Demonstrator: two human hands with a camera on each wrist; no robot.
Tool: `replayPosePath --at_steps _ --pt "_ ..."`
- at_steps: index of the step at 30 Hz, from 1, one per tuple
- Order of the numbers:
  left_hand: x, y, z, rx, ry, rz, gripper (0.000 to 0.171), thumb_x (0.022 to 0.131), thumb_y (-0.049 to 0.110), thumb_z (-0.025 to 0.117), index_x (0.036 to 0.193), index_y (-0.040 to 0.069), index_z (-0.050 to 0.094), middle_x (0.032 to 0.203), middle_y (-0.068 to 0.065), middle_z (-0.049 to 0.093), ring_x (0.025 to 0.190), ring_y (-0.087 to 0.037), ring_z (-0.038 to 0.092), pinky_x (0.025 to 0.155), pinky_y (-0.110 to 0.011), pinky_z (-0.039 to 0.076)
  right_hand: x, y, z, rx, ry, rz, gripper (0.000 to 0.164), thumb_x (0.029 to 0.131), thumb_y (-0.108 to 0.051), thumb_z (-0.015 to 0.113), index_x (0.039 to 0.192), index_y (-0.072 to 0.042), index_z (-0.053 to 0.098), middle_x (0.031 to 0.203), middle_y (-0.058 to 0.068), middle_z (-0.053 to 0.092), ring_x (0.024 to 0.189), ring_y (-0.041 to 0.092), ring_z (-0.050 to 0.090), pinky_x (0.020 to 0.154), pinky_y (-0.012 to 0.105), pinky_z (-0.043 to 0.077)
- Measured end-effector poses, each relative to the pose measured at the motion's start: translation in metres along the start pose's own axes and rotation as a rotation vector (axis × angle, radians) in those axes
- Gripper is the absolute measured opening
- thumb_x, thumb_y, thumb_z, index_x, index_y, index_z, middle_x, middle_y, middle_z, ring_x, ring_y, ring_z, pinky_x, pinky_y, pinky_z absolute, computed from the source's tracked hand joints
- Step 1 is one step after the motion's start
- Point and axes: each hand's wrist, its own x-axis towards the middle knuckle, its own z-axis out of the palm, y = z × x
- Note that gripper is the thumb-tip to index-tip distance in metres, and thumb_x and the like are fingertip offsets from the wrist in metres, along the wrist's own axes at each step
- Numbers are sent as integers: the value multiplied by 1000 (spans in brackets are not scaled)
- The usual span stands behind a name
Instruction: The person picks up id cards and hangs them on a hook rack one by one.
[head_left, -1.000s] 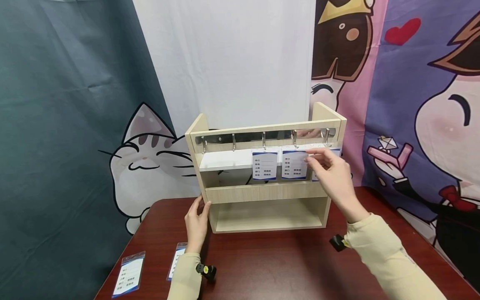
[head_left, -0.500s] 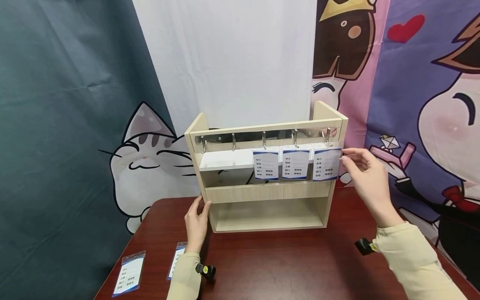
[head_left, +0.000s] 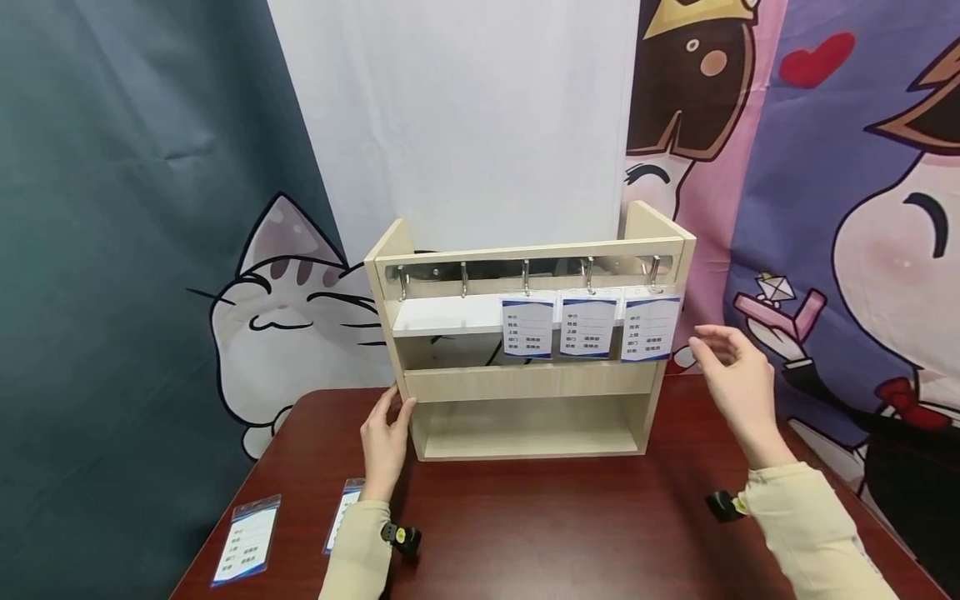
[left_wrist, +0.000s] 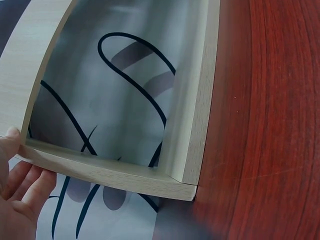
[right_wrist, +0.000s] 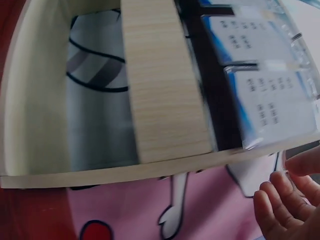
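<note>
Hanging badge (head_left: 651, 331), seemingly beside right hand (head_left: 738, 385).

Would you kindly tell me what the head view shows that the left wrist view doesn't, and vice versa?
Only the head view shows the bare right hand, three white-and-blue plastic badge cards hanging on the pale wooden shelf, and two loose badge cards on the red-brown table.

Only the left wrist view shows the printed cloth backdrop through the shelf's lower opening.

Both show the shelf, the table, parts of the backdrop, and the bare left hand gripping the shelf's side.
</note>
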Motion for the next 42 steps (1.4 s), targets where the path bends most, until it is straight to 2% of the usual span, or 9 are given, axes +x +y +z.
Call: replayPosePath --at_steps 7,9,16,23,29,39,42 --pt "1 1 0 7 -11 -23 38 97 23 70 131 6 66 114 -14 71 104 -26 69 80 -46 58 -8 26 10 36 -49 55 36 97 -25 69 125 -3 67 91 -14 68 71 -14 60 64 8 49" --pt "0 1 0 9 -9 -25 38 97 23 70 130 6 66 113 -14 71 104 -26 68 80 -46 58 -10 32 13 37 -64 51 36 96 -24 70 125 -2 67 93 -12 69 73 -15 60 65 7 49" --pt "1 0 0 -12 -11 -13 37 97 21 70 130 6 67 113 -17 71 104 -30 68 81 -50 58 -20 51 26 51 -128 29 39 95 -26 73 126 -4 67 99 -18 68 85 -17 58 73 6 46" --pt "2 1 1 -2 -8 10 37 96 19 71 130 4 66 113 -18 71 103 -32 68 80 -52 57 -26 56 38 74 -165 61 45 93 -32 76 128 -5 66 109 8 74 87 -16 59 74 7 44" --pt "0 1 0 16 -3 7 38 96 20 71 129 4 66 112 -16 72 102 -30 69 79 -47 58 -29 57 47 48 -146 85 46 92 -33 76 127 -6 66 117 17 71 86 -18 57 72 6 44" --pt "0 2 -2 17 -22 4 37 97 21 70 131 6 66 113 -14 72 102 -30 69 79 -49 58 -32 61 54 35 -94 110 41 92 -32 76 125 -9 68 117 14 72 86 -17 56 73 7 44" --pt "2 3 -2 28 -28 23 37 96 21 71 129 6 66 111 -14 72 101 -29 70 78 -49 59 -31 61 55 22 -83 110 41 92 -33 76 125 -10 68 116 13 72 86 -16 55 73 8 44"
